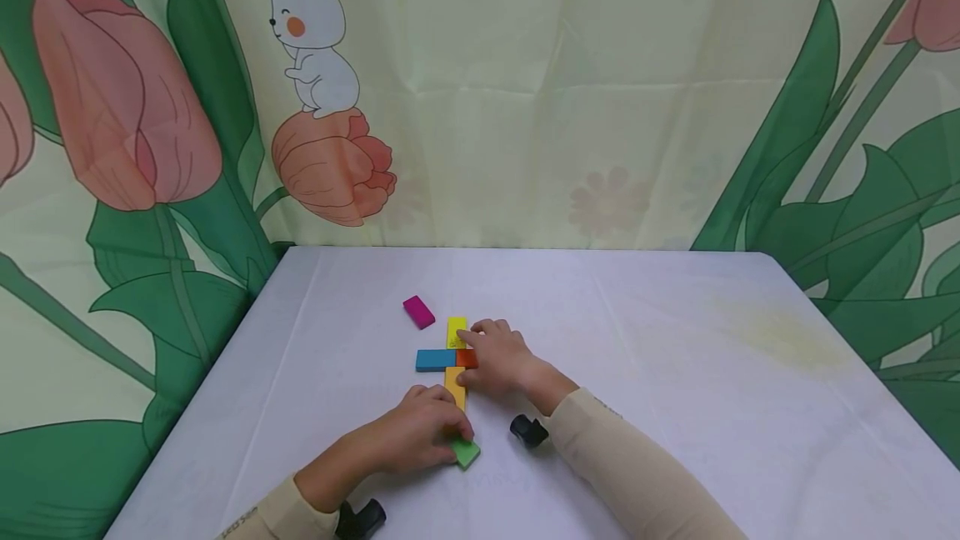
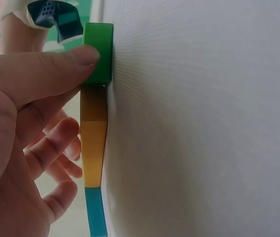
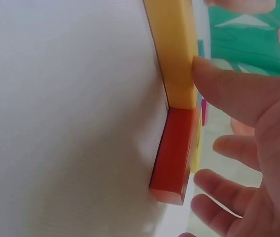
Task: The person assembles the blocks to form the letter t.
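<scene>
My left hand (image 1: 417,432) pinches a green block (image 1: 466,453) between thumb and fingers. In the left wrist view the green block (image 2: 104,57) sits against or very near the end of the orange block (image 2: 93,153). My right hand (image 1: 501,359) lies over the blocks, its thumb touching the orange block (image 3: 173,59) and its other fingers spread loosely. The index finger reaches the yellow block (image 1: 456,330). A red block (image 1: 466,358), partly under the right hand, and a blue block (image 1: 435,361) lie end to end between the yellow and orange ones, forming a cross.
A magenta block (image 1: 418,312) lies apart, behind and left of the cross. A white cloth covers the table (image 1: 675,340). Black wrist devices (image 1: 529,432) sit by both sleeves. Behind the table hangs a curtain (image 1: 480,107) printed with tulips and a rabbit.
</scene>
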A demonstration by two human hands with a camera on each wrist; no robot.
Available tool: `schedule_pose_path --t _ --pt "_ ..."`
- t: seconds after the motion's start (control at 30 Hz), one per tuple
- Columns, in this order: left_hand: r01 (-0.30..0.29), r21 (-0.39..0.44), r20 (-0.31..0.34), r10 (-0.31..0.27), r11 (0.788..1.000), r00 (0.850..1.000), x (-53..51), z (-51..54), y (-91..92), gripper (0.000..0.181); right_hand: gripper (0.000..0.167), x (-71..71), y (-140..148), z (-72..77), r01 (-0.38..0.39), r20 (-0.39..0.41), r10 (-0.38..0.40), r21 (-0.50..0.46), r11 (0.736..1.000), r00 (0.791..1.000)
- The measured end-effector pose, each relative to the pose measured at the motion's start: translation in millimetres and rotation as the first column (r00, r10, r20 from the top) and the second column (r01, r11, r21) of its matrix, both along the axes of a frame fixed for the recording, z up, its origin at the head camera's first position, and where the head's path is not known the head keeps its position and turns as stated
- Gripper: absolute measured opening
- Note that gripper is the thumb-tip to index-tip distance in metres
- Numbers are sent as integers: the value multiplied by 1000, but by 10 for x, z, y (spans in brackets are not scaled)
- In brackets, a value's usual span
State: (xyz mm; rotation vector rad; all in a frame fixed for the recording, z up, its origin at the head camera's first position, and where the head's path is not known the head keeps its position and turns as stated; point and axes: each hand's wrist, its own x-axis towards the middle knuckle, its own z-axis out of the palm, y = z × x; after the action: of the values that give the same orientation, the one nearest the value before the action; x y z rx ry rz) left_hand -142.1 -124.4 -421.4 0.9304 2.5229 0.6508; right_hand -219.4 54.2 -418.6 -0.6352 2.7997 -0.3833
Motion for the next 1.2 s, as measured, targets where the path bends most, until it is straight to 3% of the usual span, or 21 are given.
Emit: schedule_pose_path --t 0.47,0.83,1.2 --pt "8 -18 5 -8 1000 1000 -7 21 8 22 77 -102 60 19 38 101 -34 -31 999 994" --pt "14 -9 -2 -14 1000 1000 -6 14 -6 22 75 -69 26 29 -8 63 9 -27 1000 998" --pt "12 -14 -3 -12 1000 1000 6 25 1 23 79 -44 34 -39 13 38 -12 -16 1000 999"
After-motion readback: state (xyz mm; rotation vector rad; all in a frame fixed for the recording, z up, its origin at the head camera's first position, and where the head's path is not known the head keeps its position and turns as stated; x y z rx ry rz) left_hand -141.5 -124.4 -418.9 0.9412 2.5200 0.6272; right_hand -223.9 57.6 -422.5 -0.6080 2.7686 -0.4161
